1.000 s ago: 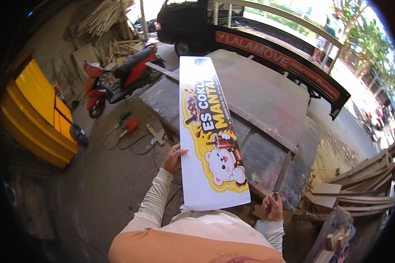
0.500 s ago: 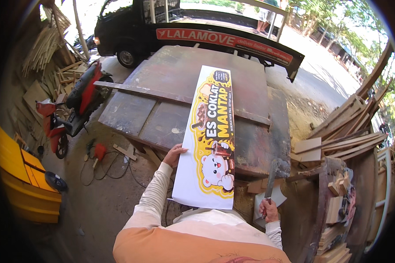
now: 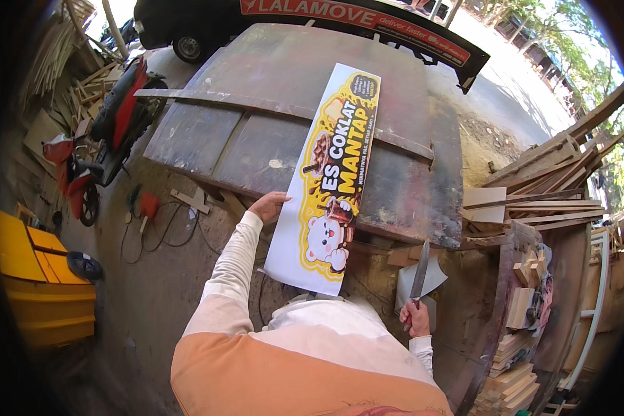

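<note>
A long printed banner (image 3: 304, 201) with a cartoon bear, a drink and large lettering lies slantwise on a worn worktable (image 3: 388, 83). Its near end sticks out past the table's front edge, close to my body. My left hand (image 3: 269, 206) grips the banner's white left margin; the fingers under it are partly hidden. Low on the right, my right hand (image 3: 416, 318) is closed around the handle of a large knife (image 3: 419, 274). The blade points up and away from me, apart from the banner.
A flat strip (image 3: 243, 104) crosses the table. Beyond stands a dark truck (image 3: 187, 28). To the left are a red motorbike (image 3: 66, 163), a yellow cabinet-like object (image 3: 45, 305) and cables on the ground. Lumber (image 3: 534, 208) and cut wood blocks (image 3: 516, 347) are stacked at right.
The view has tilted, so the table and truck sit higher. The banner's near end has swung slightly left, with my left hand still on its margin. The knife stays in my right hand.
</note>
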`<state>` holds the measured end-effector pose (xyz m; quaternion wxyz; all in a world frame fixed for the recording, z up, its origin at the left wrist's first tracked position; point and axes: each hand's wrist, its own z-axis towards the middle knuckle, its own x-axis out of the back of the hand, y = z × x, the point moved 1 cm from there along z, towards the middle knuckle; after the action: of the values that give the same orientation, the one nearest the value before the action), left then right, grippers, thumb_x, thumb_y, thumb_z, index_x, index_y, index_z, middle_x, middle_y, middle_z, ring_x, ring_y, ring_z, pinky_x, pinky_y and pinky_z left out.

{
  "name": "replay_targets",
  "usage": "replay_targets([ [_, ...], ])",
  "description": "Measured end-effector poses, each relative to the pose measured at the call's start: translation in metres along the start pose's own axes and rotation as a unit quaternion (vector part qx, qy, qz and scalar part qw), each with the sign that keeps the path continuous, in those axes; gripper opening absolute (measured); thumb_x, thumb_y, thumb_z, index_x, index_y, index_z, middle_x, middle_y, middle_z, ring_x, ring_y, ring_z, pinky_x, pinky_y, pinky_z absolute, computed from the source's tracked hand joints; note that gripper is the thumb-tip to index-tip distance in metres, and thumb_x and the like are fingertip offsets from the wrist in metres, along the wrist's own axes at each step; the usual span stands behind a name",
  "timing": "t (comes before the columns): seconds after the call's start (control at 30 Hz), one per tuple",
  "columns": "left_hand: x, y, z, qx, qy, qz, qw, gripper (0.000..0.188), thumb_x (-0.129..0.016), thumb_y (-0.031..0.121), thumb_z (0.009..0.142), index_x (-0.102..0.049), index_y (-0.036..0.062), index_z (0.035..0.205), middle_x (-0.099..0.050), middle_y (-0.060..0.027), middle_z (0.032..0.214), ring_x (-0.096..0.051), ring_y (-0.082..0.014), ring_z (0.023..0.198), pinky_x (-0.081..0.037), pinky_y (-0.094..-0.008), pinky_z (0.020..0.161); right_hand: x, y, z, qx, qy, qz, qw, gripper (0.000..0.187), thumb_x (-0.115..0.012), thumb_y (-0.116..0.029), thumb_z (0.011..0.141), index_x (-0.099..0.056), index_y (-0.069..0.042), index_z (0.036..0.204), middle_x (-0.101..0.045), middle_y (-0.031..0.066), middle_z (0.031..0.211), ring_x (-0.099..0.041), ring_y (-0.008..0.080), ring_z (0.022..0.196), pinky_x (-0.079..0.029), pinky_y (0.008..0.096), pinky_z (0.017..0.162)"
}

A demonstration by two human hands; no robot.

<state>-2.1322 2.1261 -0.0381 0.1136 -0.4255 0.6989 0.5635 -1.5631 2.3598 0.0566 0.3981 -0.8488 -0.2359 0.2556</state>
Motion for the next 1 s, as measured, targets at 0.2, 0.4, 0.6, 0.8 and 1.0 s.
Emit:
replay_targets([
  [0.2,0.008,-0.005,-0.009,-0.039,0.014,-0.018,0.999,0.025,-0.067,0.016,0.096,-0.066,-0.0008,0.115,-0.072,-0.0060,0.107,-0.070,-0.0134,0.095,-0.056,-0.0281,0.087,-0.022,-0.024,0.030,0.003,-0.021,-0.051,0.998,0.024,-0.067,-0.020,0.097,-0.051,-0.008,0.084,-0.048,0.0021,0.065,-0.050,0.0148,0.054,-0.043,0.0291,0.050],
  [0.4,0.001,-0.035,-0.025,-0.026,0.078,0.013,0.996,0.030,-0.067,0.015,0.095,-0.064,-0.0021,0.119,-0.070,-0.0042,0.112,-0.068,-0.0116,0.097,-0.055,-0.0275,0.089,-0.058,-0.057,0.056,0.005,-0.045,-0.158,0.986,0.024,-0.070,-0.020,0.095,-0.052,-0.008,0.083,-0.051,0.0011,0.065,-0.052,0.0131,0.053,-0.043,0.0270,0.049],
  [0.6,-0.002,-0.067,-0.059,0.003,0.174,0.184,0.967,0.028,-0.072,0.029,0.092,-0.071,0.0036,0.104,-0.068,0.0012,0.092,-0.061,-0.0070,0.081,-0.048,-0.0223,0.074,-0.105,-0.082,0.078,0.014,-0.095,-0.259,0.961,0.022,-0.069,-0.021,0.096,-0.056,-0.007,0.084,-0.052,-0.0004,0.063,-0.052,0.0098,0.050,-0.038,0.0237,0.044],
  [0.8,0.007,-0.100,-0.121,0.027,0.188,0.256,0.948,0.029,-0.076,0.034,0.089,-0.072,0.0052,0.092,-0.064,0.0035,0.082,-0.055,-0.0072,0.076,-0.044,-0.0246,0.071,-0.158,-0.095,0.088,0.062,-0.132,-0.385,0.911,0.030,-0.073,-0.026,0.092,-0.056,-0.008,0.076,-0.050,-0.0043,0.060,-0.044,0.0043,0.050,-0.032,0.0248,0.045],
  [1.0,0.008,-0.150,-0.165,-0.047,0.220,0.234,0.946,0.025,-0.077,0.027,0.088,-0.073,0.0036,0.093,-0.064,0.0024,0.080,-0.055,-0.0081,0.076,-0.044,-0.0254,0.071,-0.198,-0.087,0.091,0.103,-0.198,-0.508,0.832,0.024,-0.071,-0.019,0.091,-0.059,-0.001,0.082,-0.050,-0.0001,0.064,-0.043,0.0071,0.056,-0.037,0.0286,0.051],
])
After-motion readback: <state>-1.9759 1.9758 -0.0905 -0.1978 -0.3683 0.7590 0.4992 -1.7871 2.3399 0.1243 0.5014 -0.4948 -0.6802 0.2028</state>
